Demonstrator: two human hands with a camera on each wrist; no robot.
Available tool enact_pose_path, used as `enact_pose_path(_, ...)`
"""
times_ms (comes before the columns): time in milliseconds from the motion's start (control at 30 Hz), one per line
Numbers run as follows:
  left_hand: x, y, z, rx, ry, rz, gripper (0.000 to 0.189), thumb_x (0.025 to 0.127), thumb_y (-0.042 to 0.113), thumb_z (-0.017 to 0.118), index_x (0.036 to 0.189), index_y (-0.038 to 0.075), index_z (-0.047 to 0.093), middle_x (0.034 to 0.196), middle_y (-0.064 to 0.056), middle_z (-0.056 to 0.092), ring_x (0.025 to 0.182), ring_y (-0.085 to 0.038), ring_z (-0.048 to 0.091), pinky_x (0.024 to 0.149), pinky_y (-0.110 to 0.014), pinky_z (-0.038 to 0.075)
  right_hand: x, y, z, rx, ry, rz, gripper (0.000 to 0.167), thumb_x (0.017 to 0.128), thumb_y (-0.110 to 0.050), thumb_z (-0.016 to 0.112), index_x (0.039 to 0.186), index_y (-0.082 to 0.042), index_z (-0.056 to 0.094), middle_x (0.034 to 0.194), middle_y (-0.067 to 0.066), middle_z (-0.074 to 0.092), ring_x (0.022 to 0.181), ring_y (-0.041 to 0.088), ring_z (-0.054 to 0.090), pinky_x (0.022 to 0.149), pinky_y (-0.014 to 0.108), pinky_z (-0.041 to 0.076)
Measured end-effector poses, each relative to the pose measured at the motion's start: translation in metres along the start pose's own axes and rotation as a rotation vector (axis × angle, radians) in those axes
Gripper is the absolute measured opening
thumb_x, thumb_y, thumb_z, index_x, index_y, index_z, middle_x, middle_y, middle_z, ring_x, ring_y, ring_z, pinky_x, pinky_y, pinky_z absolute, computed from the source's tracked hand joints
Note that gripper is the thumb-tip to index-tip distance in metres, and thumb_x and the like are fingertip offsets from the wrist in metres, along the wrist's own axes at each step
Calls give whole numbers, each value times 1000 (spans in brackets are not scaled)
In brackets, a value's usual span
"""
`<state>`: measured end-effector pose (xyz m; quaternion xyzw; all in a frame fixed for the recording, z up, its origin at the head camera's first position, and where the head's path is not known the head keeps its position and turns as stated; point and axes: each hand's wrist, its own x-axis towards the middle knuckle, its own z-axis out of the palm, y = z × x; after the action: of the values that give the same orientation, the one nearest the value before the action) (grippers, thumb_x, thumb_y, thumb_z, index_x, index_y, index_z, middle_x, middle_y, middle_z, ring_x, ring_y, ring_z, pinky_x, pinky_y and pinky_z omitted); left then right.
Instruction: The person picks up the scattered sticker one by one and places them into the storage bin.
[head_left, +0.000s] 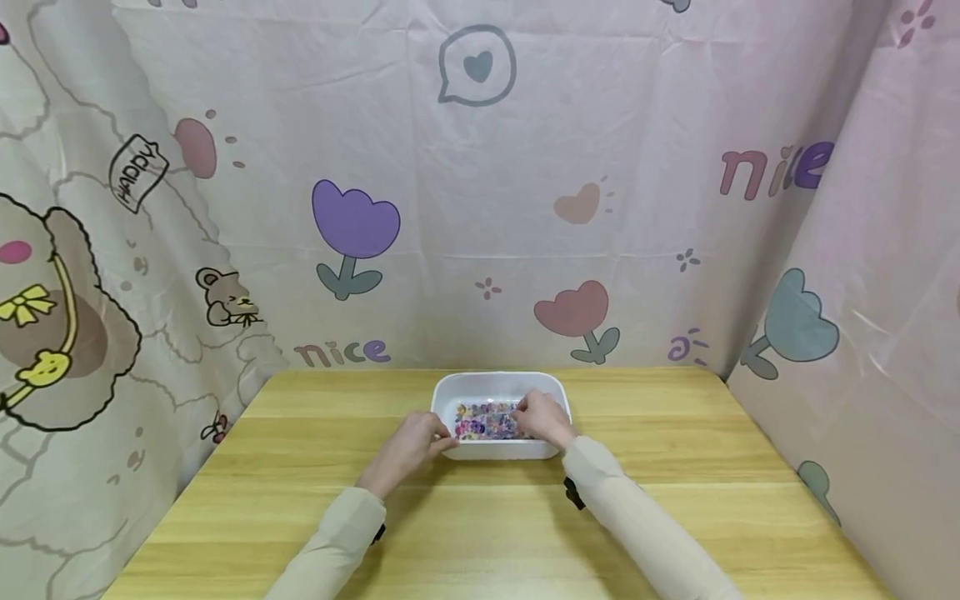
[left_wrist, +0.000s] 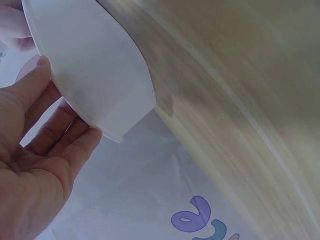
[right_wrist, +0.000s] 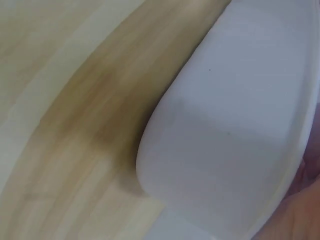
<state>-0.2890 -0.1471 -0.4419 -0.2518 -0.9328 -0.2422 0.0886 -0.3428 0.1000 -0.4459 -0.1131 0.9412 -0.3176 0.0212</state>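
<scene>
A white rectangular basin (head_left: 501, 451) with rounded corners stands near the far edge of the table. Small multicoloured, shiny pieces (head_left: 480, 425) cover its bottom; their kind is too small to make out. My left hand (head_left: 411, 442) holds the basin's front left rim, and the left wrist view shows thumb and fingertips on that rim (left_wrist: 70, 102). Reaching over the front right side, my right hand (head_left: 546, 417) has bent fingers down among the pieces. I cannot tell whether it pinches one. In the right wrist view the basin's outer wall (right_wrist: 225, 120) hides most of that hand.
The wooden table (head_left: 480, 533) extends in front of the basin and to both sides. A patterned cloth (head_left: 480, 208) hangs behind the table's far edge, with more cloth on the left and right. Dark wrist straps (head_left: 574, 493) show under the light sleeves (head_left: 637, 517).
</scene>
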Motion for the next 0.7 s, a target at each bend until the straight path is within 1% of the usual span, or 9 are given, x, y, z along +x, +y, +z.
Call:
enact_pose_path(67, 0, 0, 1, -4, 6, 0, 9, 82, 17, 78, 79, 8, 77, 75, -2, 72, 65, -6, 57, 57, -17, 48, -3, 2, -4, 23, 51, -26, 25, 95, -18, 61, 80, -4, 75, 61, 0, 63, 48, 9, 45, 47, 24, 38)
enact_pose_path(133, 0, 0, 0, -7, 10, -11, 9, 82, 17, 78, 79, 9, 77, 75, -2, 71, 66, -7, 57, 59, -18, 48, -7, 3, -9, 46, 124, -24, 21, 94, -19, 61, 87, -7, 76, 68, 1, 67, 52, 10, 50, 50, 26, 41)
enact_pose_path(200, 0, -1, -1, -8, 9, -27, 9, 82, 18, 78, 80, 9, 77, 76, -2, 71, 67, -7, 58, 61, -18, 49, -10, 5, -14, 54, 221, -8, 18, 93, -22, 63, 91, -11, 77, 72, -1, 69, 58, 11, 54, 55, 27, 44)
enact_pose_path(267, 0, -2, -2, -4, 11, -29, 10, 83, 19, 77, 81, 9, 77, 77, -2, 71, 68, -7, 58, 62, -19, 50, -13, 9, -17, 60, 313, 23, 16, 92, -25, 64, 95, -16, 77, 77, -3, 70, 64, 11, 57, 60, 29, 45)
enact_pose_path(367, -3, -3, -3, 3, 7, -32, 10, 84, 19, 77, 82, 9, 77, 77, -2, 72, 66, -6, 57, 60, -18, 49, -18, 18, -21, 97, 405, 36, 18, 92, -25, 65, 99, -14, 77, 85, -1, 73, 73, 13, 62, 67, 30, 48)
enact_pose_path(433, -5, -4, -2, -1, 1, -38, 11, 84, 20, 76, 82, 9, 77, 77, -2, 72, 64, -5, 55, 58, -18, 48, -23, 26, -23, 125, 433, 40, 20, 93, -24, 65, 102, -11, 76, 88, 3, 74, 76, 16, 64, 69, 33, 51)
enact_pose_path(533, -8, -6, -1, -9, 0, -59, 11, 84, 20, 76, 82, 9, 77, 77, -2, 71, 64, -5, 54, 57, -17, 47, -28, 37, -29, 150, 449, 45, 22, 94, -24, 64, 104, -8, 75, 92, 7, 75, 80, 19, 67, 74, 36, 54)
enact_pose_path(600, -8, -7, -1, -11, 6, -63, 12, 85, 22, 76, 83, 9, 77, 78, -2, 72, 64, -5, 54, 58, -18, 47, -31, 44, -33, 144, 442, 42, 22, 94, -23, 64, 104, -6, 74, 93, 8, 75, 83, 20, 68, 78, 39, 54)
enact_pose_path(700, -8, -9, 0, 3, 15, -44, 13, 86, 23, 75, 84, 10, 77, 79, -2, 72, 65, -4, 54, 59, -19, 48, -35, 53, -37, 120, 418, 39, 22, 93, -22, 64, 105, -7, 74, 94, 7, 75, 85, 20, 67, 80, 40, 53)
